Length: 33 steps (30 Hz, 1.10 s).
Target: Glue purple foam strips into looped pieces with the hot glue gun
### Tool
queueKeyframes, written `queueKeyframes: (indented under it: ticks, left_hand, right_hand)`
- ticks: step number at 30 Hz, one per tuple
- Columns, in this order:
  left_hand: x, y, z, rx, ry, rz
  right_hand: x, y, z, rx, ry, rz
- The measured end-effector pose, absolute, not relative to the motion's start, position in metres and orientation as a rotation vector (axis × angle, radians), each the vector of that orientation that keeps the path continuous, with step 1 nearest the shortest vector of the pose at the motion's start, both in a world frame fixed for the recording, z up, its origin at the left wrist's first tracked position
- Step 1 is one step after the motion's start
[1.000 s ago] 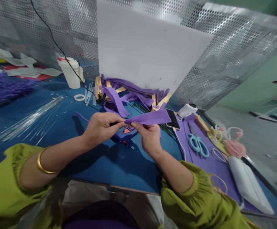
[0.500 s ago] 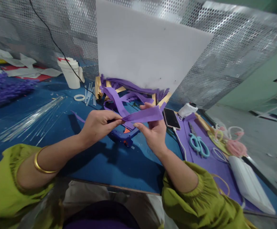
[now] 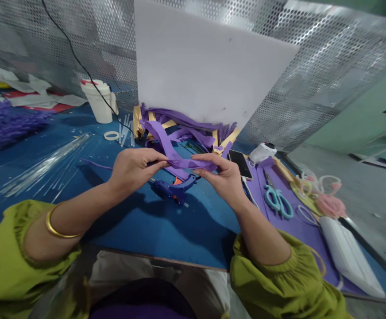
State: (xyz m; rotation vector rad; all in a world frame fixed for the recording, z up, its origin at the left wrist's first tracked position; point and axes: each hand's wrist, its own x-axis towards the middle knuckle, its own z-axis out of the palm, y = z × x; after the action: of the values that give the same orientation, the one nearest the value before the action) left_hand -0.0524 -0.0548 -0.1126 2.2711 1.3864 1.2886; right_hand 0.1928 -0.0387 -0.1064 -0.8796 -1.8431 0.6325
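A purple ribbon point(image 3: 183, 164) stretches between my two hands above the blue table. My left hand point(image 3: 136, 167) pinches it between thumb and fingertips, and a thin purple tail comes out on the left of that hand. My right hand point(image 3: 222, 175) grips the ribbon's other side, fingers over it and thumb beneath. Just below the ribbon a blue glue gun point(image 3: 175, 190) with an orange trigger lies on the table. More purple ribbon point(image 3: 161, 135) loops behind, near yellow strips and purple flowers point(image 3: 226, 131).
Blue scissors point(image 3: 278, 202), a phone point(image 3: 240, 163) and a white pad point(image 3: 350, 257) lie on the right. A white cup point(image 3: 98, 102), a tape ring point(image 3: 111, 135) and clear strands point(image 3: 47, 166) are on the left. A white board point(image 3: 206, 66) stands behind.
My right hand has moved slightly right and turned, its fingers now closed over the ribbon. The ribbon is gathered narrower, and more of the glue gun shows.
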Motion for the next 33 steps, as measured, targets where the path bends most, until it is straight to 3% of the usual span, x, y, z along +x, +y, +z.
queueKeyframes:
  ticks: [10,33]
  left_hand:
    - [-0.054,-0.053,-0.116,2.306,1.56,1.274]
    - [-0.052,-0.047,-0.117,2.043,1.363,1.196]
  right_hand:
    - [0.192,-0.034,-0.108,-0.882,-1.681,0.946]
    - [0.186,-0.04,-0.115,-0.8,-1.704,0.643]
